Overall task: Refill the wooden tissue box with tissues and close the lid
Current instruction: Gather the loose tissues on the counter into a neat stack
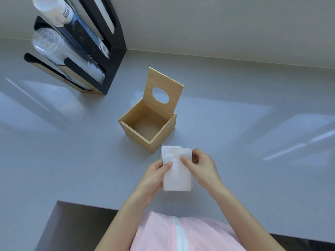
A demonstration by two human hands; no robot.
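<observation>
A square wooden tissue box [163, 136] stands on the grey counter, empty inside. Its hinged lid [163, 84], with an oval hole, stands upright at the box's far side. Just in front of the box I hold a folded stack of white tissues [176, 176] above the counter. My left hand [154, 178] grips the stack's left edge, thumb on top. My right hand [203, 167] holds the right edge, with its fingers pressing on the top sheet. The stack's far end lies close to the box's near corner.
A black and wood cup dispenser [94, 57] with stacks of clear and paper cups stands at the back left against the wall. The grey counter [253, 142] has a cut-out edge near my body at the lower left.
</observation>
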